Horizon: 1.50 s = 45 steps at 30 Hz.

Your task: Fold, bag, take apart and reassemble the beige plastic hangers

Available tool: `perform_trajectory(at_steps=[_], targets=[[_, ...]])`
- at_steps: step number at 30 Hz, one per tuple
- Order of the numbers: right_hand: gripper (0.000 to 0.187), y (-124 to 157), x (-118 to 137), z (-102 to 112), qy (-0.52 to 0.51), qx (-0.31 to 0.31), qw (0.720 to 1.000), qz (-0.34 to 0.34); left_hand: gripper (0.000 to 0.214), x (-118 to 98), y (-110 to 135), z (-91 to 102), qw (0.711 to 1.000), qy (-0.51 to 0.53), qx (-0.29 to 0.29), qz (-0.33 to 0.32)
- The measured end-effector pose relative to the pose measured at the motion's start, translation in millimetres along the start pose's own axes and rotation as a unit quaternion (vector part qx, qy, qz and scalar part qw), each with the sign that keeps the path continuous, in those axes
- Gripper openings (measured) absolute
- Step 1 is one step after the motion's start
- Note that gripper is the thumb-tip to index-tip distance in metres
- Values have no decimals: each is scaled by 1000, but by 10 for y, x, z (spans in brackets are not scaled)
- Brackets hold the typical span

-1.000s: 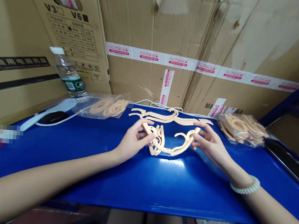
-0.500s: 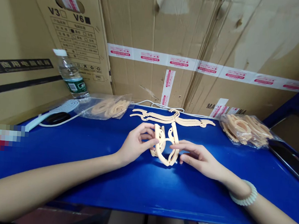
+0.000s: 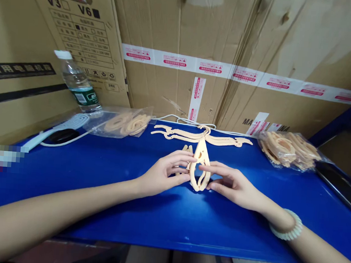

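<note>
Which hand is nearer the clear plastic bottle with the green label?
Left. Your left hand is in front and right of the bottle; your right hand is farther right, across the folded beige hanger.

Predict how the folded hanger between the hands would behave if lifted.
The folded hanger is probably stiff, given its smooth, unsagging curves. It looks likely light for its size, being slender with large openings. Loosely held, it may spread apart, since its sides seem jointed at the bottom.
</note>
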State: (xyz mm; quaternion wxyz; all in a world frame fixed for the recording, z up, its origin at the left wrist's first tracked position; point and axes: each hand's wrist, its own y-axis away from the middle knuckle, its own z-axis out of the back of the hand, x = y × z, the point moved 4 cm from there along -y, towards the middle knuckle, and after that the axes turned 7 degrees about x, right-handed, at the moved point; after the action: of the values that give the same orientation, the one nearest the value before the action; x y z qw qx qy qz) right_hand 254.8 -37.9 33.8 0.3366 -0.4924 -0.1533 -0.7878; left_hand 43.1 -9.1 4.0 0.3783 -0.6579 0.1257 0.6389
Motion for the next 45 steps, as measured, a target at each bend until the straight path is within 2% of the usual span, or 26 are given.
perform_trajectory(at_steps=[7,18,24,28,32,36,40,45], targets=[[45,22,-13,78,-6,-33,999,-5,43,32,-22,54,998,46,-39,0],[30,24,-43,110,-2,-31,999,5,53,26,10,3,999,35,-3,4],[31,14,-26,89,4,-20,1000,8,64,-8,9,-28,999,27,34,24],[33,18,-3,73,9,2,1000,16,71,-46,31,-33,997,-38,64,18],[33,20,34,43,42,39,998,18,75,-89,60,-23,984,-158,81,-19],[35,28,13,97,89,21,996,20,76,-100,65,-19,964,-252,79,-22],[37,40,-70,188,128,-8,991,22,62,-93,44,29,943,-330,19,-35],[34,42,-116,198,219,7,975,29,46,-61,51,5,918,-391,49,-49]])
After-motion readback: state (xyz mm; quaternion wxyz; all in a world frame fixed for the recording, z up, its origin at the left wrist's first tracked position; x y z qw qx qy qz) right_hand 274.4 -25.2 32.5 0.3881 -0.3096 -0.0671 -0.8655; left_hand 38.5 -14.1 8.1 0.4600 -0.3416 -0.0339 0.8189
